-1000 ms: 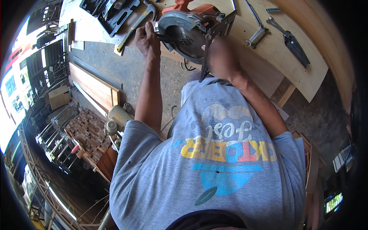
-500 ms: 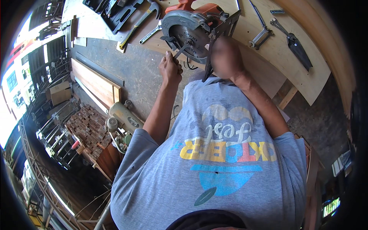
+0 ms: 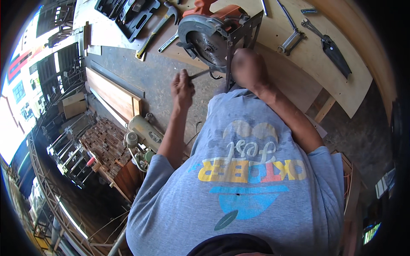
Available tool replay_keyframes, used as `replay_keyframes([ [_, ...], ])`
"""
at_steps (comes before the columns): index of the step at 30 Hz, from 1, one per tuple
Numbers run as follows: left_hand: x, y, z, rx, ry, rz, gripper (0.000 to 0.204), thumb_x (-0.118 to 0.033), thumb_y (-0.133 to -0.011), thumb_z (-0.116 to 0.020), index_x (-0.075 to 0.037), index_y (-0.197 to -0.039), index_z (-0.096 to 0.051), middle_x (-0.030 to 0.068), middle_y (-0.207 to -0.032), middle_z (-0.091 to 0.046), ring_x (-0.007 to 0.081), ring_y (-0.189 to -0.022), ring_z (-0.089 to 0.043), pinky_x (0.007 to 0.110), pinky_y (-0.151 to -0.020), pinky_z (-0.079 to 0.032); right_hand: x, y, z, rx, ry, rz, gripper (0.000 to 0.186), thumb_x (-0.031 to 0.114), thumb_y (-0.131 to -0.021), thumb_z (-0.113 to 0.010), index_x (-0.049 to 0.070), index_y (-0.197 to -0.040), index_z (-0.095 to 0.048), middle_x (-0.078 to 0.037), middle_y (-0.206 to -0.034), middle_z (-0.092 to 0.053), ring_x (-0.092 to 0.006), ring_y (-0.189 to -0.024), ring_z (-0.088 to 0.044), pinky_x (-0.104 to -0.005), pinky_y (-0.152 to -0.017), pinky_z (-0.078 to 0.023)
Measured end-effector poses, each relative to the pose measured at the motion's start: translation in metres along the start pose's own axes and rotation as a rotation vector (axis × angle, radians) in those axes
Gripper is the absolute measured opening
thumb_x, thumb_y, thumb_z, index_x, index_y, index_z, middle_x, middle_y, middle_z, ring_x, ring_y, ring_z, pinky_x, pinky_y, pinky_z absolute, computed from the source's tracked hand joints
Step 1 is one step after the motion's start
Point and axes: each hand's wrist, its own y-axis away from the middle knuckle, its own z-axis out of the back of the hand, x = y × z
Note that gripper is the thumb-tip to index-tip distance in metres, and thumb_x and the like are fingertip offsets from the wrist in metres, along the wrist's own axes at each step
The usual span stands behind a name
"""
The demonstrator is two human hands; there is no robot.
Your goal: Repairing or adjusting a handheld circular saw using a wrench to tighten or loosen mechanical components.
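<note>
An orange and grey circular saw (image 3: 200,32) stands at the bench's near edge, its round blade (image 3: 210,48) facing left and its flat metal base plate upright. My right hand (image 3: 251,70) is closed at the near part of that plate; the picture is blurred there and the fingertips are hidden. Lower and to the left, my left hand (image 3: 182,90) grips a thin dark wrench (image 3: 200,74). The wrench points right, below the blade's centre bolt and apart from it.
A hammer (image 3: 156,34), an open black tool case (image 3: 136,19) and a chrome wrench (image 3: 168,42) lie at the left of the bench. Spanners (image 3: 292,40) and a black-sheathed tool (image 3: 335,55) lie on the right. Wood blocks (image 3: 106,138) are stacked beside a machine (image 3: 145,130) at lower left.
My left hand has drawn the wrench off the blade's centre bolt, moving down and left. The right hand stays at the saw's plate, and the blade looks turned.
</note>
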Motion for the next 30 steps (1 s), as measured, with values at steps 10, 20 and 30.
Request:
replay_keyframes([
  [10,-0.085,-0.003,0.009,0.121,-0.137,-0.488,0.01,0.0,-0.087,-0.072,0.0,-0.096,-0.067,0.0078,-0.079,-0.066,0.0125,-0.058,-0.056,0.024,-0.054,-0.049,0.005,-0.006,0.012,-0.121,-0.108,0.115,0.007,0.007,-0.08,-0.07,0.007,-0.082,-0.064,-0.007,-0.07,-0.061,-0.0246,-0.057,-0.058,-0.0362,-0.052,-0.046],
  [20,-0.145,-0.017,-0.01,0.202,-0.423,-0.612,0.01,0.005,-0.083,-0.072,0.001,-0.092,-0.07,0.0108,-0.092,-0.071,0.0144,-0.065,-0.06,0.026,-0.063,-0.053,0.005,-0.005,0.023,-0.09,-0.107,0.136,0.01,0.005,-0.082,-0.071,0.008,-0.085,-0.062,-0.005,-0.078,-0.061,-0.0221,-0.064,-0.06,-0.0327,-0.057,-0.049],
  [30,-0.154,-0.024,-0.024,0.21,-0.592,-0.581,0.012,0.008,-0.08,-0.071,0.002,-0.091,-0.069,0.0108,-0.094,-0.071,0.0155,-0.066,-0.061,0.026,-0.065,-0.054,-0.006,-0.009,0.017,-0.062,-0.411,0.149,0.025,-0.002,-0.079,-0.073,0.003,-0.102,-0.065,-0.01,-0.096,-0.07,-0.0197,-0.065,-0.065,-0.0295,-0.055,-0.052],
])
